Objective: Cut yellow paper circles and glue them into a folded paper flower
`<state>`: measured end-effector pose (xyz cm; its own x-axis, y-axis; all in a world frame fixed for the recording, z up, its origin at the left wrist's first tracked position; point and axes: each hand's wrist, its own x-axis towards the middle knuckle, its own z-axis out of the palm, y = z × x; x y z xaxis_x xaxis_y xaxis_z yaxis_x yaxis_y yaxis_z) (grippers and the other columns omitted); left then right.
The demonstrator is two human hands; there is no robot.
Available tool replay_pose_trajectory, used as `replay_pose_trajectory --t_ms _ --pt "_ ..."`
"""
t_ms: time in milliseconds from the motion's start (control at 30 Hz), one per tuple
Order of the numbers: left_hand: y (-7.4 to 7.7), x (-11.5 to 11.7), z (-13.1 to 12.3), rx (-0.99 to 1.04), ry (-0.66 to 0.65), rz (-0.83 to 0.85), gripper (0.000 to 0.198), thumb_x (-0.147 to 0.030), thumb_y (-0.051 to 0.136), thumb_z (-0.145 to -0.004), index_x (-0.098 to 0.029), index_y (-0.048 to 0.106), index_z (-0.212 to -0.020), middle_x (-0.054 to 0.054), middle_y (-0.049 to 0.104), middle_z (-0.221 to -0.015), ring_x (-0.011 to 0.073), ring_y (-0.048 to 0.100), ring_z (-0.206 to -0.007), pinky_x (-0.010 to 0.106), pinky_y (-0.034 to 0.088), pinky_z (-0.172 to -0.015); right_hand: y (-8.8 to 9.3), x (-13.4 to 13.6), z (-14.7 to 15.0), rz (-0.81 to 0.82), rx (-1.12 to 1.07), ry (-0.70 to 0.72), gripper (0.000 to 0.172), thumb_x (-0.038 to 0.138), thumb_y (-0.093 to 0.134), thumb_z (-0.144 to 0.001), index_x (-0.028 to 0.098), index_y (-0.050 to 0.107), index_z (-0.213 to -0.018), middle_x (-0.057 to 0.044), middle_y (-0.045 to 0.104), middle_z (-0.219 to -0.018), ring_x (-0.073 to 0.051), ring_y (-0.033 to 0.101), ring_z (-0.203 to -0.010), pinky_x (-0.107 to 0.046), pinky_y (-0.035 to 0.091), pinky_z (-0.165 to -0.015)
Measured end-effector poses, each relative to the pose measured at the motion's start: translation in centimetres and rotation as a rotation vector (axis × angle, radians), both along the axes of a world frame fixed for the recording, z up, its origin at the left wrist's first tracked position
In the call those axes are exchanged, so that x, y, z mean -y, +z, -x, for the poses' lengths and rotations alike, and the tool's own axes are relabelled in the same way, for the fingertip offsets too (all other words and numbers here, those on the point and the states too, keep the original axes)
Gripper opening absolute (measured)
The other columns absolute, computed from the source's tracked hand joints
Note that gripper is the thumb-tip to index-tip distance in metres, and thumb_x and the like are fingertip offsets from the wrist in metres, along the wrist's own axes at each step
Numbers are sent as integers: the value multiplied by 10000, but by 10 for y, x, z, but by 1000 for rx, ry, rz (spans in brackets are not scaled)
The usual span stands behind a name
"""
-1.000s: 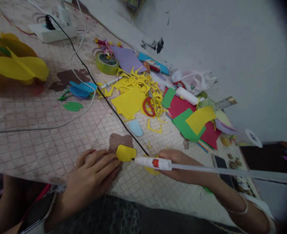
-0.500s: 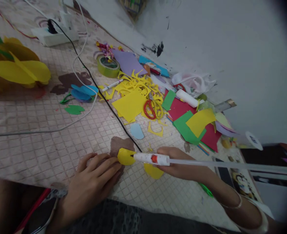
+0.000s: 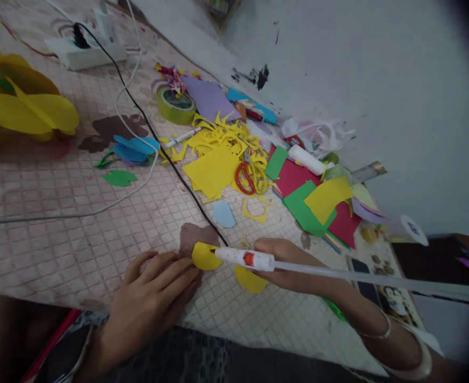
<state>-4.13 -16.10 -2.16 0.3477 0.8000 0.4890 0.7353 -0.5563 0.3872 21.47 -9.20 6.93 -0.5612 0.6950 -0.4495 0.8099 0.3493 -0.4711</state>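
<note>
Two hands: left hand point(image 3: 150, 298), fingers pressed together on yellow paper point(image 3: 204, 256); right hand point(image 3: 286, 266), pinching a white glue gun point(image 3: 244, 259).

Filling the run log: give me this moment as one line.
left hand: holds yellow paper piece | right hand: holds hot glue pen | pen tip: at paper piece

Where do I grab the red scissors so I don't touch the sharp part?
Grab the red loop handle of the scissors, reaching in from the near side of the table. The blades point away toward the wall, so the loops face you. Yellow paper scraps lie around them, so lift slowly.
</note>
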Motion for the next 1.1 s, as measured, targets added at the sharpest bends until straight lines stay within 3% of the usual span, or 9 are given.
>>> replay_pose_trajectory --t_ms 167,367,633,767,967,1033,1100 --pt "-1 1 1 -24 -9 13 202 -215 592 -856 -298 643 -1033 -69 756 -1011 228 669 -907 450 378 -866 -1 6 4 10 26 84 220 312 530 -852 193 434 -693 8 496 -667 -118 436 -591 -260 245 -526" --pt "-2 2 1 -36 -1 13 207 -214 586 -861 -302 636 -1041 -63 755 -1012 221 670 -917 443 403 -869 2 5 3 5 25 39 224 299 521 -845 193 423 -673 1 501 -663 -117 431 -587 -259 253 -535" --pt "-1 1 1 -60 -13 1 226 -208 604 -852 -297 622 -1059 -65 755 -1011 232 668 -914 453 395 -857 1 10 1 6 20 83 210 283 521 -847 195 413 -689 5 488 -664 -121 445 -598 -260 257 -539" --pt "1 2 0 -19 0 20 230 -224 596 -855 -325 623 -1060 -82 755 -1012 230 667 -908 451 383 -858 0 1 -1 -19 -26 7 230 307 510 -874 195 423 -693 15 481 -659 -117 459 -591 -248 284 -533" --pt "2 2 -2 -16 10 50 227 -225 594 -862 -325 624 -1064 -79 751 -1021 219 663 -917 445 384 -879 -4 -16 16 -68 -97 58 195 291 586 -833 173 504 -701 10 531 -670 -116 481 -605 -247 312 -539" --pt "1 2 -2 4 17 64 207 -233 584 -868 -321 632 -1049 -69 749 -1019 221 662 -919 447 378 -890 -3 -21 9 3 -162 -4 175 321 612 -819 167 571 -749 0 580 -692 -128 522 -636 -249 364 -569" --pt "-1 2 -1 11 18 74 168 -238 580 -866 -300 633 -1013 -51 745 -1003 222 659 -913 448 372 -897 -4 -25 -7 142 -238 -190 212 377 631 -798 166 627 -786 -3 615 -666 -136 558 -622 -251 409 -572"
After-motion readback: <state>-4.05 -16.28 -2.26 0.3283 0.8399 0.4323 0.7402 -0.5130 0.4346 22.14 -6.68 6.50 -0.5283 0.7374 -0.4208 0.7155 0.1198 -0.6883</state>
